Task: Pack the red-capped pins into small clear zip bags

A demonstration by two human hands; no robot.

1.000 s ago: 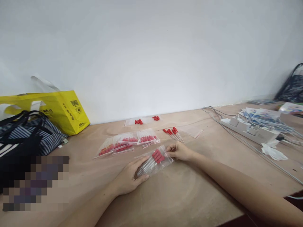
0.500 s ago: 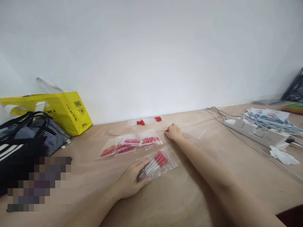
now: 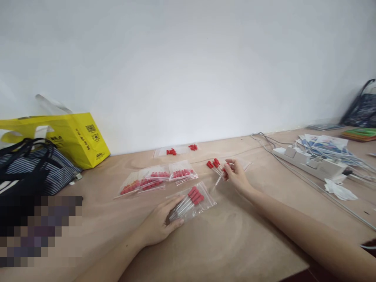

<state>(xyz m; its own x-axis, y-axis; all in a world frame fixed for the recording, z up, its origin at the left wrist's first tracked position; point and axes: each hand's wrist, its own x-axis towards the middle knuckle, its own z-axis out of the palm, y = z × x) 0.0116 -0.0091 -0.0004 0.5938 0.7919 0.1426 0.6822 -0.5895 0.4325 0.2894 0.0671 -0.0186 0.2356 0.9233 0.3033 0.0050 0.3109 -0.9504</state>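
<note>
My left hand (image 3: 160,223) is closed around the lower end of a clear zip bag (image 3: 209,199), fingers on top and thumb along its near side. Inside lie several glass droppers (image 3: 185,205) with red rubber bulbs, pointing away to the right. To the right, my right hand (image 3: 237,177) pinches a single dropper (image 3: 219,179) by its red bulb, its clear tube slanting down to the left. Loose droppers (image 3: 210,165) lie just beyond those fingertips. A flat zip bag (image 3: 248,166) shows partly behind the right hand.
Several filled zip bags (image 3: 181,172) overlap at centre left. More droppers with red bulbs (image 3: 171,151) lie on clear plastic by the wall. At left stand a yellow bag (image 3: 84,137) and a striped bag (image 3: 63,166). A power strip (image 3: 308,164), cables and crumpled tissue (image 3: 340,190) lie right.
My right hand has drawn back and to the right, lifting a dropper, and uncovered loose droppers. My left hand still holds the filled bag. The whole view has shifted slightly.
</note>
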